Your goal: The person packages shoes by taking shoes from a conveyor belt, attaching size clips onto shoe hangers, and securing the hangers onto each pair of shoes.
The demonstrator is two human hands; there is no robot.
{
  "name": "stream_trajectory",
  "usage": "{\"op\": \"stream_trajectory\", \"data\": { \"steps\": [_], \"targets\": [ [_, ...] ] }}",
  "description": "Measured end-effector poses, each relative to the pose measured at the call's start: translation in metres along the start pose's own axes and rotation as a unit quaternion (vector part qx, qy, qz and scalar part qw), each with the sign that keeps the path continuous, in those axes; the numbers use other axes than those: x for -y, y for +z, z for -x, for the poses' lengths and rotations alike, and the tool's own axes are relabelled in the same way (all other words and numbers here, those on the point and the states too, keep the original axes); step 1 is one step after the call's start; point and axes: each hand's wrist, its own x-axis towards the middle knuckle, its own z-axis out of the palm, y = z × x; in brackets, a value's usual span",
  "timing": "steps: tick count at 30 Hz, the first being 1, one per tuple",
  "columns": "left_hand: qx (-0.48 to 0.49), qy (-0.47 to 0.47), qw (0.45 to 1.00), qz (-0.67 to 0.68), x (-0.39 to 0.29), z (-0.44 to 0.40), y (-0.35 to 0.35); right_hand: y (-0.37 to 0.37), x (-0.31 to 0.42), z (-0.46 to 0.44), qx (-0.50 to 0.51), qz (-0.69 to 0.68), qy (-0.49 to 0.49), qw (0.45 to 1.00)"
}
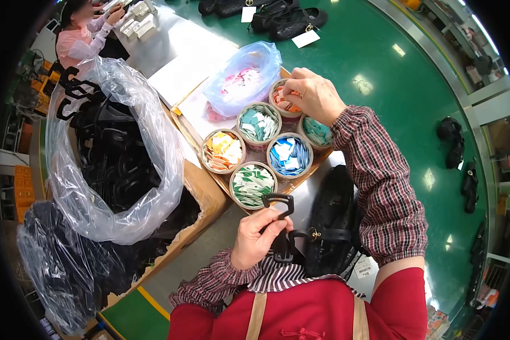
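Note:
My left hand is closed on a black plastic shoe hanger, its hooked end sticking up past my fingertips. My right hand reaches into a round tub of orange-and-white slips, fingers pinched down; what they grip is hidden. Around it stand tubs of teal slips, blue slips, yellow-and-orange slips and green-and-white slips. Another teal tub sits partly under my right wrist. Beside my left hand lies a black shoe with a buckled strap.
At left, a cardboard box holds a clear plastic bag of black hangers. A bluish bag of pink-and-white slips lies behind the tubs. Tagged black shoes rest on the green surface. Another person works at upper left.

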Motion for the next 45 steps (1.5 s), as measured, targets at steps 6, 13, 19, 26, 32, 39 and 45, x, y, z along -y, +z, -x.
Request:
{"op": "stream_trajectory", "data": {
  "steps": [6,13,19,26,32,39,45],
  "targets": [
    [-0.086,-0.057,0.990,0.094,-0.007,0.001,0.014,-0.015,0.014,0.020,-0.128,-0.294,0.164,0.933],
    [-0.080,-0.051,0.989,0.115,-0.014,0.020,0.032,-0.031,0.037,0.070,-0.057,-0.464,0.209,0.859],
    [-0.072,-0.074,0.991,0.081,-0.004,0.046,0.038,-0.025,0.031,0.039,-0.106,-0.295,0.187,0.931],
    [-0.092,-0.064,0.992,0.051,0.014,0.057,0.019,0.006,0.065,0.010,-0.133,-0.154,-0.021,0.979],
    [-0.084,-0.089,0.992,0.016,0.018,0.054,0.001,0.027,0.120,0.007,0.010,-0.167,-0.043,0.985],
    [-0.087,-0.103,0.991,0.021,0.024,0.057,-0.005,0.050,0.134,-0.002,-0.001,-0.158,-0.070,0.985],
    [-0.091,-0.097,0.991,0.027,0.023,0.059,-0.005,0.049,0.139,-0.005,0.008,-0.156,-0.060,0.986]
  ]
}}
